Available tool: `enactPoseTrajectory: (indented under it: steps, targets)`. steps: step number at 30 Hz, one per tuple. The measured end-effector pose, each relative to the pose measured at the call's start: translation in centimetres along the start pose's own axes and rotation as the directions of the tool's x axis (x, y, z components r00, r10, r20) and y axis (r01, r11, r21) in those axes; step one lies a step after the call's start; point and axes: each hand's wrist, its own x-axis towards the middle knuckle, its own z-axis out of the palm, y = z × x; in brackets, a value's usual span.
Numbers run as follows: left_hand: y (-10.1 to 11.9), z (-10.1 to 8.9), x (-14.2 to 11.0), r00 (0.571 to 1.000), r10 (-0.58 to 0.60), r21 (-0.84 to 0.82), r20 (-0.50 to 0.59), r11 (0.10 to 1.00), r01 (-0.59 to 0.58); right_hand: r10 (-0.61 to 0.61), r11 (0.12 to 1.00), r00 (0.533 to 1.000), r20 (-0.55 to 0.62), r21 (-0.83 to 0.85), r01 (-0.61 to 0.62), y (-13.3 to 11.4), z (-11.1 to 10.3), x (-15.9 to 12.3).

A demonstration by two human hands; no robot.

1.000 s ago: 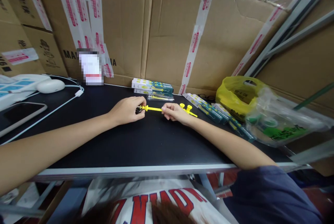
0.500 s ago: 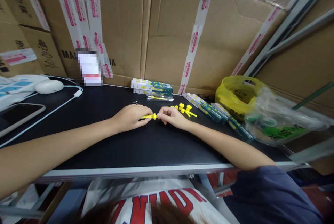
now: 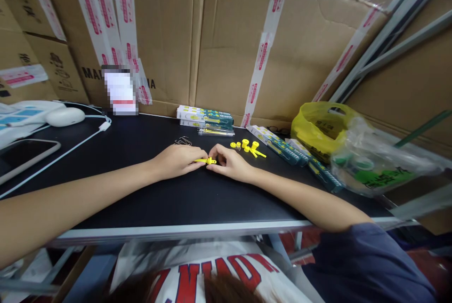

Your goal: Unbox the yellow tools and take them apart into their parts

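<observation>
A thin yellow plastic rod with a collar and a small holed end lies between my two hands, just above the black tabletop. My left hand pinches its shaft; the rest of the shaft is hidden under the fingers. Curled around the collar end is my right hand, thumb and forefinger touching it. Bent metal wire hooks lie just beyond my left hand. Past my right hand sit several yellow plastic parts, including spools, rings and short rods.
Printed boxes and a clear-wrapped pack stand at the back. More boxes lie right, beside a yellow bag and a clear bag. At left are a phone, a white cable and a power strip.
My left hand has let go of the wire hooks, which now lie on the table, and grips the rod's shaft. My right hand has shifted to the collar end, now turned to show its hole.
</observation>
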Motion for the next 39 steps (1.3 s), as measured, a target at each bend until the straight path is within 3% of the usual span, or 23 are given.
enactPoseTrajectory:
  steps: [11, 21, 26, 31, 35, 39]
  targets:
    - [-0.3, 0.0, -0.1, 0.998, -0.062, 0.049, -0.026, 0.997, 0.063, 0.032, 0.98, 0.999, -0.026, 0.199, -0.026, 0.7, -0.6, 0.4]
    - [-0.2, -0.2, 0.0, 0.995, -0.1, 0.06, -0.023, 0.993, 0.101, 0.043, 0.995, 0.988, -0.149, 0.096, -0.028, 2.6, -4.6, 0.1]
    - [-0.2, -0.2, 0.1, 0.995, -0.099, 0.052, -0.018, 0.994, 0.099, 0.052, 0.99, 0.964, -0.26, -0.117, -0.085, 3.4, -7.0, -0.9]
    - [-0.3, 0.0, 0.0, 0.996, -0.081, 0.043, -0.022, 0.996, 0.082, 0.026, 0.926, 0.984, -0.175, -0.366, -0.089, 3.1, -8.7, -1.1]
    - [-0.2, -0.1, 0.0, 0.997, -0.077, 0.04, -0.012, 0.996, 0.077, 0.022, 0.869, 0.986, -0.166, -0.485, -0.101, 3.3, -8.4, -1.1]
    - [-0.3, -0.1, 0.0, 0.998, -0.064, 0.033, -0.019, 0.997, 0.064, -0.055, 0.793, 0.982, -0.179, -0.606, -0.066, 4.4, -7.0, -1.1]
